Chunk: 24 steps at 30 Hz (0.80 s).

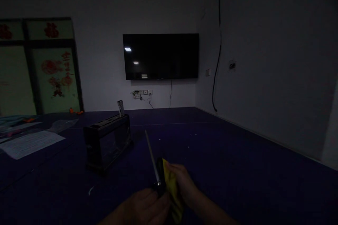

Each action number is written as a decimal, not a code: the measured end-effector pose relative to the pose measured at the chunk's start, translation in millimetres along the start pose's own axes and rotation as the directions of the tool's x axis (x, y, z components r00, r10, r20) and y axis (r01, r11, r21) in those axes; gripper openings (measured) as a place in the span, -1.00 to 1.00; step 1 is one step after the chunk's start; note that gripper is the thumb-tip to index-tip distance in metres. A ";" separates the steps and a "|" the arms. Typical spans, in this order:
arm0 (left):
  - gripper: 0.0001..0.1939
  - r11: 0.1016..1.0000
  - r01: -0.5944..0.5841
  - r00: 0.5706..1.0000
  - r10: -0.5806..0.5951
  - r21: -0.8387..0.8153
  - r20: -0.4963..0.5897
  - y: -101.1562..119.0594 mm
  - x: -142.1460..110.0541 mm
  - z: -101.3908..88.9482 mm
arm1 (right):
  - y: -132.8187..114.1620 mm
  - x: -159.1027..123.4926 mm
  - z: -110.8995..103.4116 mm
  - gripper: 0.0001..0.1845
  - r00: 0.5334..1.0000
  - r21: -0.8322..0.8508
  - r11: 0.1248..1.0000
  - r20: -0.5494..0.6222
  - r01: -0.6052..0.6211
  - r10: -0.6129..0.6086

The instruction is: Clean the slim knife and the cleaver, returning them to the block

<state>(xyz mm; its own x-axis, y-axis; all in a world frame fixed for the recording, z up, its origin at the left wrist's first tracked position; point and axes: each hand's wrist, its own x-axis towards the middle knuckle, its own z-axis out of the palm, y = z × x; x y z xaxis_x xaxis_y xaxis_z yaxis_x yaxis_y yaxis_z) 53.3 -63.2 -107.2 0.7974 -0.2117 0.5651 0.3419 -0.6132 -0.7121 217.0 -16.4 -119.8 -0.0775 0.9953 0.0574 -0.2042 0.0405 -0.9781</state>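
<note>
Pretty dark in here, but both hands are busy: the left hand (146,205) is wrapped around the dark handle of a thin metal rod (151,156), and the right hand (183,181) is pinching a yellow cloth (171,186) right beside it. There's something dark poking out by the cloth's top end too, can't make out what. The rod's tilted, tip aimed up and away towards the back edge of the blue surface (224,168). Left of the hands, between them and that back edge, there's a black slotted block (107,144) standing upright with a light patterned handle (120,108) sticking out of the far end. Over on the surface's left side are a printed sheet (31,144) and some clear plastic (62,125), plus little orange bits (76,111) at the back edge near the door. Past that edge, a TV (161,56) hangs on the wall, screen dark with a few reflections.
</note>
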 end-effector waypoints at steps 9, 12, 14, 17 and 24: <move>-0.85 0.986 0.134 0.990 -0.130 -0.101 0.049 5.1 -4.5 1.4 | -8.6 -8.2 5.5 -0.54 0.877 0.376 0.839 0.428 -0.393 0.218; -0.84 0.986 0.137 0.989 -0.131 -0.091 0.069 6.4 -7.2 4.8 | -8.5 -7.2 3.2 -0.59 0.881 0.373 0.846 0.424 -0.382 0.211; -0.84 0.978 0.178 0.982 -0.170 -0.112 0.078 7.3 -6.7 8.4 | -7.0 -7.1 2.0 -0.63 0.911 0.390 0.860 0.370 -0.330 0.182; -0.82 0.941 0.277 0.961 -0.267 -0.192 0.078 9.2 -4.6 14.4 | -3.5 -7.4 1.2 -0.71 0.959 0.396 0.893 0.261 -0.215 0.115; -0.71 0.734 0.445 0.889 -0.430 -0.513 0.157 11.4 -2.2 12.9 | -0.6 -4.2 1.9 -0.66 0.978 0.358 0.926 0.200 -0.123 0.052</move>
<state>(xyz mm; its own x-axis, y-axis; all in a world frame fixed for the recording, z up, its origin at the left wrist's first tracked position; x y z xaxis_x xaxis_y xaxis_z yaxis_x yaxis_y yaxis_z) 61.9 -59.9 -121.9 0.6398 0.1948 0.7434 0.3511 -0.9346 -0.0573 215.6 -20.8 -119.0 -0.2820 0.9583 0.0453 -0.5286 -0.1159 -0.8409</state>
